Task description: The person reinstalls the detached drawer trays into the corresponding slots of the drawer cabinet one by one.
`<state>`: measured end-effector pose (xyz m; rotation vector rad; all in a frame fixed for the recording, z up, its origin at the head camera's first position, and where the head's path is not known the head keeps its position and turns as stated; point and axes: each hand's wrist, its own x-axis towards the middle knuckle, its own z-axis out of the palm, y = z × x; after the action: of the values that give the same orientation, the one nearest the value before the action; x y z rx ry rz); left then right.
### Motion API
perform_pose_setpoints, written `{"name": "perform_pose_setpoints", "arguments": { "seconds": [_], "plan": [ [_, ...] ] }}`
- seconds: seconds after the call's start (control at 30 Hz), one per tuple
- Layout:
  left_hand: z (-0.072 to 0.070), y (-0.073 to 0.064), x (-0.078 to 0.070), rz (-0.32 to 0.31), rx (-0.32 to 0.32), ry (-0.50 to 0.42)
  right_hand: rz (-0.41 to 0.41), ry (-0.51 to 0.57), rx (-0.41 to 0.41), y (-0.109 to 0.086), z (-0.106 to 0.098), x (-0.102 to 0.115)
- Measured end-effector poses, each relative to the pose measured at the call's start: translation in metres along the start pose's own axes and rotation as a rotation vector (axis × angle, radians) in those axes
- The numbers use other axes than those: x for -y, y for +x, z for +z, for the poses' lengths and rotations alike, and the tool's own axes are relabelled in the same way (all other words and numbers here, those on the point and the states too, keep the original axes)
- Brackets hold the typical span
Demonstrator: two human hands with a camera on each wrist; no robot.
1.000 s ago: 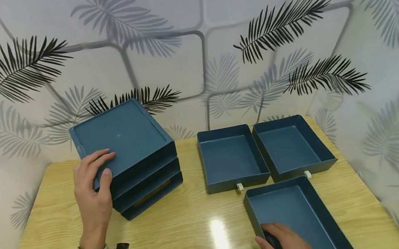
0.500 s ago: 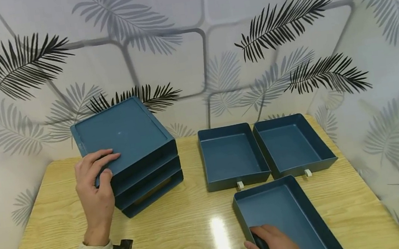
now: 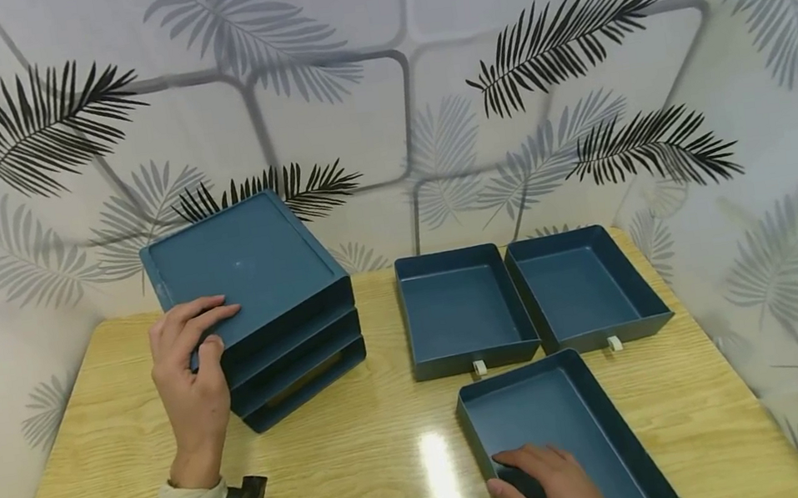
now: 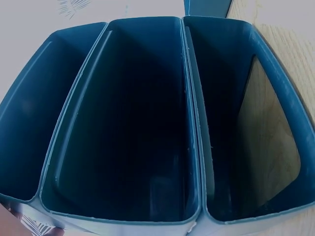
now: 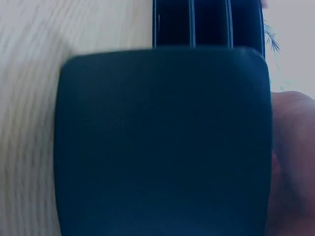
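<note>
On the left, a dark blue cabinet (image 3: 237, 262) stands angled, with its bare slots facing front. My left hand (image 3: 192, 377) rests on its near left corner, fingers over the top. Its slots (image 4: 118, 123) fill the left wrist view, with fingertips just showing at the lower left. My right hand (image 3: 551, 485) holds a blue drawer (image 3: 556, 405) by its left wall, thumb outside and fingers over the inside. A dark patch shows between thumb and fingers. In the right wrist view, a dark blue rounded panel (image 5: 162, 147) covers most of the picture, beside part of the hand (image 5: 294, 157).
Behind the held drawer, two more blue drawers, one left (image 3: 460, 308) and one right (image 3: 588, 283), lie side by side with white pulls facing front. The wood-grain table (image 3: 354, 482) ends at a leaf-patterned wall covering (image 3: 339, 139).
The held drawer and my right hand have slid left and slightly away from me, closer to the cabinet. My left hand stays on the cabinet, which has hardly moved.
</note>
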<state>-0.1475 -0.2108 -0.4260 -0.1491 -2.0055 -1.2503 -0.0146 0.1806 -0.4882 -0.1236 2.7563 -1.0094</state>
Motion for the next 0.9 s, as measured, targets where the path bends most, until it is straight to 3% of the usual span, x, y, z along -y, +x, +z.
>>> {"name": "perform_pose_setpoints", "arguments": {
  "seconds": [0.23, 0.37, 0.47, 0.67, 0.9],
  "plan": [
    [0.001, -0.001, 0.0, -0.001, 0.006, 0.003, -0.156, -0.15, -0.352, -0.002, -0.015, -0.017],
    [0.001, 0.001, -0.001, 0.002, 0.014, 0.008, -0.157, -0.221, -0.452, -0.001, -0.028, -0.031],
    [0.001, 0.001, -0.002, 0.002, 0.016, 0.011, -0.089, -0.234, -0.422, -0.003, -0.034, -0.039],
    [0.0, -0.001, -0.002, -0.002, 0.017, 0.017, 0.056, -0.254, -0.27, -0.007, -0.037, -0.049],
    [0.001, -0.003, 0.0, -0.007, 0.002, 0.011, 0.097, -0.284, -0.234, -0.005, -0.033, -0.047]
  ]
}}
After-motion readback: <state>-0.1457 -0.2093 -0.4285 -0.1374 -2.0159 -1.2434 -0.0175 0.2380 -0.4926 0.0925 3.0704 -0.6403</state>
